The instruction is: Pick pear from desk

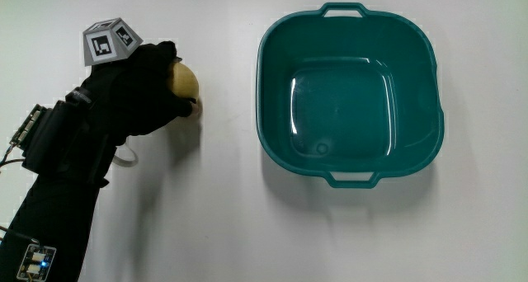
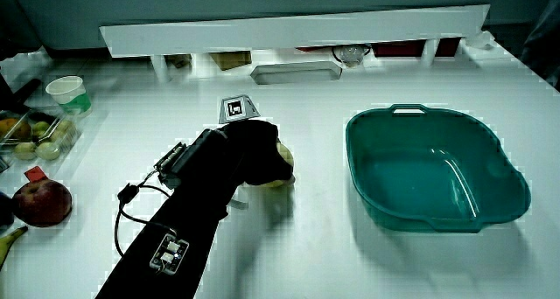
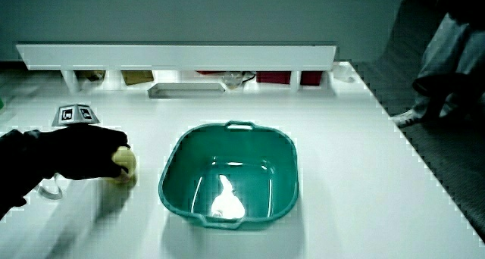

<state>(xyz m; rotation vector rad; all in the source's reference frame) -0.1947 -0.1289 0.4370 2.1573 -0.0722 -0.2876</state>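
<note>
Beside the basin (image 1: 272, 109), hand (image 1: 140, 88) around pear (image 1: 185, 81).

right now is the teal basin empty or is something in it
Empty: the teal basin shows only its bare bottom in all views; the pear is outside, under the hand.

1. the basin (image 1: 276, 63) looks like smooth, glossy teal plastic.
2. the glove on the hand (image 1: 136, 88) is matt black cloth.
3. the pear (image 1: 186, 80) has dull, yellowish skin.
4. the table (image 1: 223, 216) is smooth, matt white.
</note>
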